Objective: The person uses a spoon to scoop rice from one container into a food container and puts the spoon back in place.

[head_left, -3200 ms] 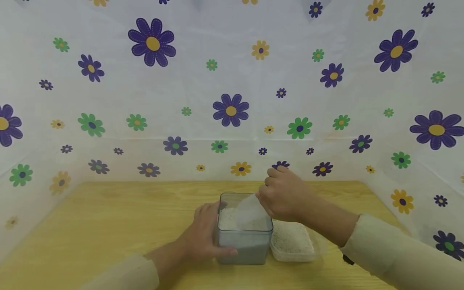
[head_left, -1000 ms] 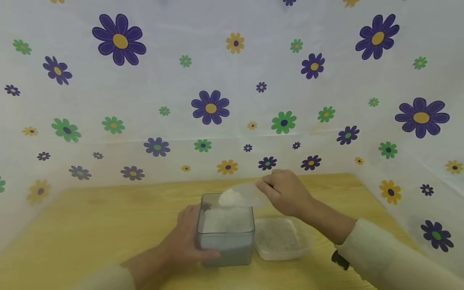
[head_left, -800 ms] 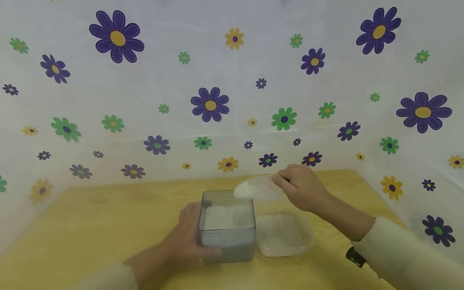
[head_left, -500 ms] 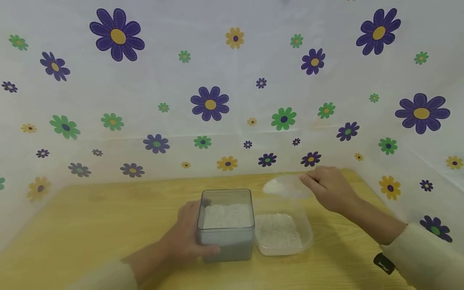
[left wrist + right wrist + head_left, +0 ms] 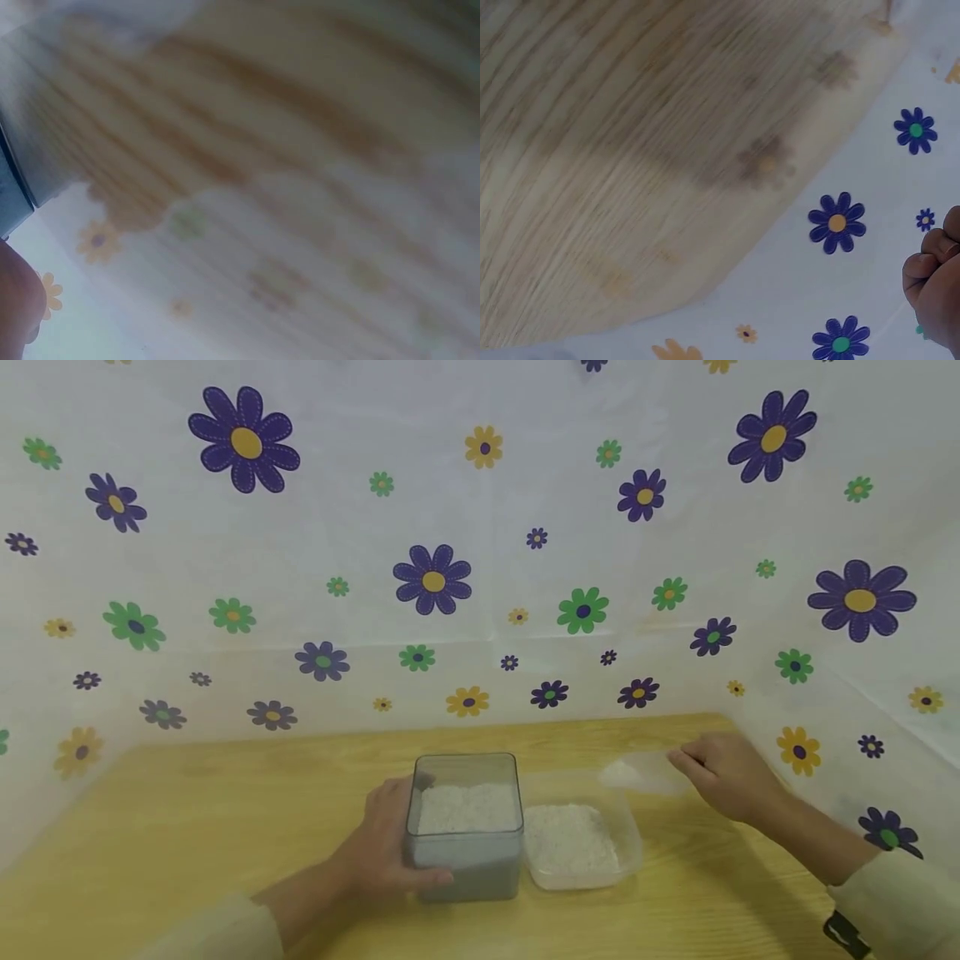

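Behind the work and at both sides, a white cloth (image 5: 337, 527) printed with purple, green and yellow flowers (image 5: 246, 442). In front of it, a yellow bench (image 5: 247, 827) with wood grain, strongly blurred in the left wrist view. From the lower corners, pale sleeves (image 5: 911, 902). Near the middle of the bench, upright, a tall grey see-through container (image 5: 483, 868), with white powder (image 5: 468, 808) inside and some bare wall between powder and rim. Just beside it, to the right, a low clear tub (image 5: 577, 883), with same-looking powder (image 5: 572, 839) over its bottom; touching the container or slightly apart, not possible to tell. On the container's left side, the left hand (image 5: 382, 847), grasping, with thumb across the front wall and fingers partly hidden behind the side wall. At the right, in front of the cloth, the right hand (image 5: 731, 777), clenched around the end of a cloudy scoop (image 5: 660, 775). In the scoop, a small heap (image 5: 621, 772) of white powder, by the tub's far right corner; above the rim or beyond it, not clear. Smallest, below the right sleeve, a black device (image 5: 846, 935).
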Tool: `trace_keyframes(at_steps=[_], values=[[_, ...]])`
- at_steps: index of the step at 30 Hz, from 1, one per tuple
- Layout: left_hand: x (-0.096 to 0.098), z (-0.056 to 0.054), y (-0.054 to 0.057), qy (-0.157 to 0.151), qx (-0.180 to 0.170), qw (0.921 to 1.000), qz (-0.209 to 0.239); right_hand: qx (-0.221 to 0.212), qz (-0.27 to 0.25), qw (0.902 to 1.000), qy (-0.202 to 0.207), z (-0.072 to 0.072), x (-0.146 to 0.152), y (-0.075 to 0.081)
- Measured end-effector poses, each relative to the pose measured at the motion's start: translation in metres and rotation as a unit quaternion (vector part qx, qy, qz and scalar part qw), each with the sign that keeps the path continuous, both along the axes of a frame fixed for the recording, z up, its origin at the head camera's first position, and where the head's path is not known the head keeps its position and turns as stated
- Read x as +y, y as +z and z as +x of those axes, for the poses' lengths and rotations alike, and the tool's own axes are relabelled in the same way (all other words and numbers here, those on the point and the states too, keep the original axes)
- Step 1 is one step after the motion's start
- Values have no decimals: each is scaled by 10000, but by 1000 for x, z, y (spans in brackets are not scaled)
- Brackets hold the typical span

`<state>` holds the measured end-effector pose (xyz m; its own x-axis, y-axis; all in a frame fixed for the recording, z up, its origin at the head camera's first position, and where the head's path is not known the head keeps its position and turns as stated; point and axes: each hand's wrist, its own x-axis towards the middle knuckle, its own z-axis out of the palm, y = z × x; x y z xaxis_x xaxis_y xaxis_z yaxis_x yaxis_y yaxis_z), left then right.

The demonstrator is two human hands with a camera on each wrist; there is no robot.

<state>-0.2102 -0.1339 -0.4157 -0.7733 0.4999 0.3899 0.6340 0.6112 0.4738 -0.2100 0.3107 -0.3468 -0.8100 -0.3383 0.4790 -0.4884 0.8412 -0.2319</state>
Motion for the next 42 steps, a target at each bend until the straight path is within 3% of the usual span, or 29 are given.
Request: trace_keyframes(at_steps=[11, 16, 25, 37, 42], values=[[0, 6, -3, 84, -106, 9999, 49, -120, 506, 9985, -183, -4, 11, -11], [1, 7, -1, 95, -82, 9999, -5, 65, 784, 9967, -192, -2, 12, -9], [2, 6, 5, 55, -126, 9999, -70, 382, 897, 9952, 63, 1, 14, -7], [1, 2, 6, -83, 205, 9997, -74, 710, 1067, 9909, 400, 4, 18, -6], [1, 2, 5, -81, 110, 9999, -53, 779, 1096, 9895, 522, 7, 21, -6]])
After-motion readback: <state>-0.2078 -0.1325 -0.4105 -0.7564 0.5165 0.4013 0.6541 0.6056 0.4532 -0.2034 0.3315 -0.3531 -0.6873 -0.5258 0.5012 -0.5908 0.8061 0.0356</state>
